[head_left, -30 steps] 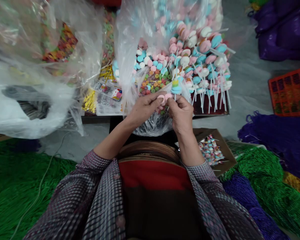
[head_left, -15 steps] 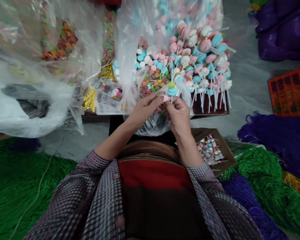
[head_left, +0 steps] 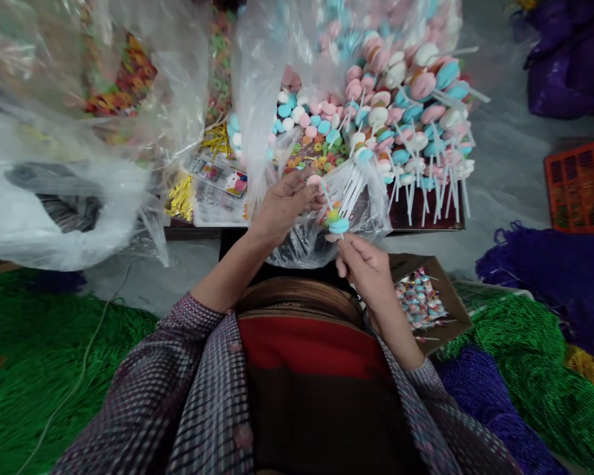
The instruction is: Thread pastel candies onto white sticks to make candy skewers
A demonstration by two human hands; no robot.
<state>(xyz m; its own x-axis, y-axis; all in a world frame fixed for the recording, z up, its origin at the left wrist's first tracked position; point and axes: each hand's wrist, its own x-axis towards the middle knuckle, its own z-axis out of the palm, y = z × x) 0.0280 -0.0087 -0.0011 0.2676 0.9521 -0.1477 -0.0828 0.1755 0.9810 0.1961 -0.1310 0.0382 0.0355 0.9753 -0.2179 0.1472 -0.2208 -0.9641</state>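
My right hand (head_left: 363,260) pinches the white stick of a candy skewer (head_left: 338,225), which carries a blue candy with yellow-green and orange pieces above it. The stick's bare upper end points up and left, close to a round pink candy (head_left: 315,180). That pink piece sits between the fingertips of my left hand (head_left: 288,203). Beneath both hands spreads a clear plastic bag (head_left: 301,244). Just beyond lie fruit-coloured candy rings (head_left: 317,157) and loose pink, blue and white candies (head_left: 304,120). Several finished-looking skewers (head_left: 416,142) are heaped at the table's right side.
Clear bags of candy rings (head_left: 129,82) cover the table's left. Gold twist ties (head_left: 181,198) and printed packets (head_left: 220,198) lie nearby. By my right forearm stands a cardboard box (head_left: 453,307) of wrapped candy. An orange crate (head_left: 579,185) and green and purple cord bundles (head_left: 519,336) surround me.
My hands have drawn apart. The right one has come down and toward me with the skewer, now tilted, while the left keeps the pink candy slightly higher near the stick's tip.
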